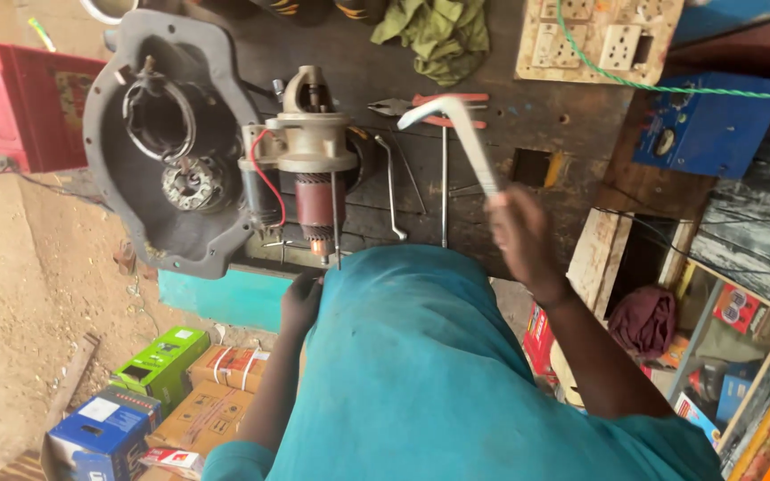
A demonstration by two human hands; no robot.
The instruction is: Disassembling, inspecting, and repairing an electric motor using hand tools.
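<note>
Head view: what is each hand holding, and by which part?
Right hand grips the bent white L-shaped wrench by its long end. Left hand at the bench edge; whether it holds anything cannot be told.

We see the right hand point(517, 233) raised over the dark table point(528, 116), its grip closed round a bent white bar point(465, 134), blurred. Our left hand point(300, 301) rests at the table edge below a starter motor point(314, 169); pliers point(430, 107) lie beyond, near a grey housing point(126, 205).
</note>
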